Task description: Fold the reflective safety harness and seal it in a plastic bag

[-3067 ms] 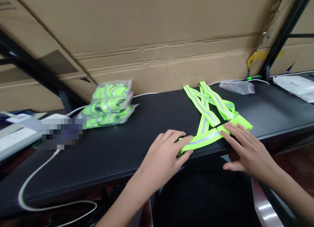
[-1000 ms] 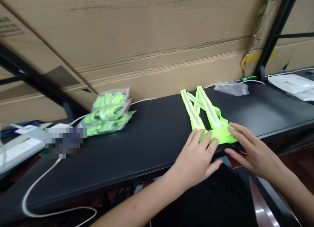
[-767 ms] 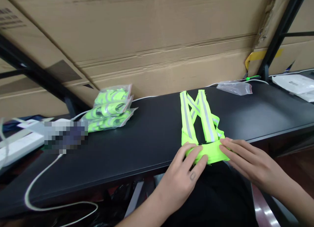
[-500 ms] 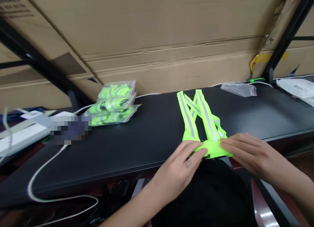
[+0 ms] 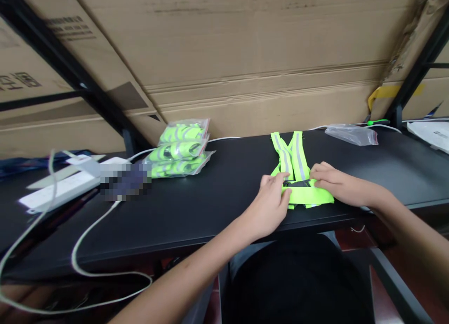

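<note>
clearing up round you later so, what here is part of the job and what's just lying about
Part of the job:
- neon yellow reflective vest
- left hand
- right hand

Just lying about, untouched:
- stack of bagged vests
- clear zip bag
- power strip
- white cable

A neon yellow-green reflective safety vest (image 5: 300, 167) lies flat on the black table (image 5: 382, 172), close to its front edge. Two straps (image 5: 283, 153), each with a silver reflective stripe, run close together away from that edge, spreading slightly into a narrow V. Nearest the edge, a waistband (image 5: 315, 198) lies gathered into a bunched strip, with a black buckle piece (image 5: 296, 183) showing across it.
</note>
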`<state>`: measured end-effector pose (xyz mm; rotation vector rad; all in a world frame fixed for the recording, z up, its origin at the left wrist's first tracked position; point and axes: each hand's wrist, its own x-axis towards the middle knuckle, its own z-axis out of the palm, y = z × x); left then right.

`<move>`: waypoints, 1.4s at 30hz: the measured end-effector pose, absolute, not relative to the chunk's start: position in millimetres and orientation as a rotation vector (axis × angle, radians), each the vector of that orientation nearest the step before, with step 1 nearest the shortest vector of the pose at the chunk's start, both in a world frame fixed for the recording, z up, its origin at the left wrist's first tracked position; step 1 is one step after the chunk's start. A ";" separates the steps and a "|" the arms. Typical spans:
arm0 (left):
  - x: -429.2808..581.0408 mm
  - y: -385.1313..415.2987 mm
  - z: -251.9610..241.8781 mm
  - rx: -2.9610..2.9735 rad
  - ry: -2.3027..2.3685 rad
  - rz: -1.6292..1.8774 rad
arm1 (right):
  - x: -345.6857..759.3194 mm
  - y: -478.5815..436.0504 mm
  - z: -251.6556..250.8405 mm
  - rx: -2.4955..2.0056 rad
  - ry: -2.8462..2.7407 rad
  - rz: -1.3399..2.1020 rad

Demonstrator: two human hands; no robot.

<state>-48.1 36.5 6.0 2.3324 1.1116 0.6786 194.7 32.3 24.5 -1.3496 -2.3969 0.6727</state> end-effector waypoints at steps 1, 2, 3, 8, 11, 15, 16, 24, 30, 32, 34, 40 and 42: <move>-48.0 34.8 3.9 2.369 1.124 0.691 | 194.9 33.1 21.0 -1.344 -2.411 0.636; -48.2 33.3 2.5 2.397 1.126 0.705 | 195.0 33.2 17.4 -1.342 -2.423 0.589; -48.7 32.1 1.7 2.415 1.122 0.725 | 194.6 32.7 13.7 -1.345 -2.426 0.527; -52.0 32.6 0.5 2.442 1.082 0.869 | 184.5 20.6 -1.7 -1.356 -2.278 0.001; -54.6 30.3 -1.0 2.516 1.015 0.860 | 177.3 6.4 -4.0 -1.269 -2.259 -0.272; -62.4 18.9 -0.6 2.636 0.965 0.800 | 177.9 -13.1 -7.9 -1.109 -2.289 -0.444; -65.2 15.4 -0.2 2.656 0.954 0.759 | 179.6 -17.6 -10.5 -1.079 -2.297 -0.475; -78.3 -10.1 -5.9 2.758 0.784 0.801 | 191.6 -51.1 -28.3 -1.029 -2.345 -0.447; -72.1 7.6 8.1 2.448 0.801 0.760 | 194.7 -28.4 1.2 -1.041 -2.417 -0.116; -69.5 22.7 13.0 2.394 0.865 0.703 | 196.3 -10.0 13.4 -1.119 -2.437 -0.005; -66.4 37.4 15.5 2.376 0.946 0.659 | 197.9 9.4 21.9 -1.183 -2.465 0.106; -51.0 62.8 13.7 2.397 1.158 0.414 | 198.7 51.5 11.9 -1.407 -2.348 0.337; -46.4 66.1 11.0 2.425 1.211 0.457 | 196.5 55.2 4.6 -1.463 -2.228 0.176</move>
